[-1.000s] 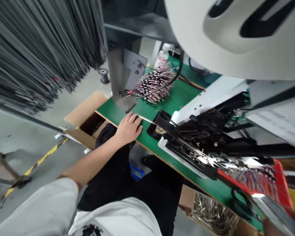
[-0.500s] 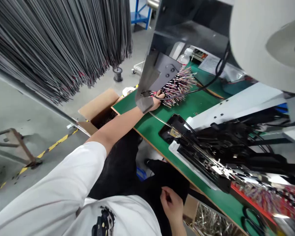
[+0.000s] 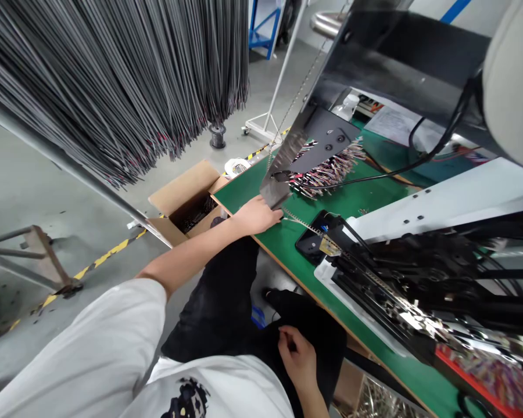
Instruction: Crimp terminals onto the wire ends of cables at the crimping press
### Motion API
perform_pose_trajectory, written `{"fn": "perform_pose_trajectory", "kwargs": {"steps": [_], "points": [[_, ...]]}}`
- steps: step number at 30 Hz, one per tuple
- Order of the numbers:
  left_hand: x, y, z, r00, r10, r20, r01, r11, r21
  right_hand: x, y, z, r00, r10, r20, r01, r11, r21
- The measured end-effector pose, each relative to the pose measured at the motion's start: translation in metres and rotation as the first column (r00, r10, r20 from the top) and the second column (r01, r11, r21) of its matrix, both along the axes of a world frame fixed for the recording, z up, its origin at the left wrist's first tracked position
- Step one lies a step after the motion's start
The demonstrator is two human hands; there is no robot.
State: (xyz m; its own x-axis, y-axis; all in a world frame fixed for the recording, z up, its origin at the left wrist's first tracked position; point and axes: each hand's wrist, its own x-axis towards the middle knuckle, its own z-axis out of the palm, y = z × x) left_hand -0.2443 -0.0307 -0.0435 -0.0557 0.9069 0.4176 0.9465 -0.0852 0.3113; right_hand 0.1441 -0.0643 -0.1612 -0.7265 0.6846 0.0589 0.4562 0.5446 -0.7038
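My left hand (image 3: 256,215) rests on the front edge of the green bench (image 3: 287,255). Its fingers are curled at the near end of a thin metal terminal strip (image 3: 303,223), just below a slanted steel plate (image 3: 283,168). What the fingers hold, if anything, is hidden. A bundle of coloured-tipped wires (image 3: 326,171) lies beyond the plate, apart from the hand. My right hand (image 3: 297,355) sits low on my black trousers, fingers pinched together, contents too small to make out.
A black crimping machine (image 3: 418,273) fills the bench's right side, with a dark phone (image 3: 311,238) in front of it. An open cardboard box (image 3: 187,200) stands on the floor at the bench's left end. Grey wires (image 3: 113,87) hang in a thick curtain at upper left. A red tray (image 3: 497,374) sits at the lower right.
My left hand reached out to the coloured wire bundle, then drew back to the bench edge by the terminal strip. My right hand came into view on my lap and stays there.
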Motion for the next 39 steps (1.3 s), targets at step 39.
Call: {"fn": "perform_pose_trajectory", "kwargs": {"steps": [39], "points": [[0.207,-0.037,0.024,0.683,-0.132,0.719,0.282,0.955,-0.092,-0.030,0.028,0.099,0.656,-0.565,-0.499,0.079,0.710,-0.700]]}}
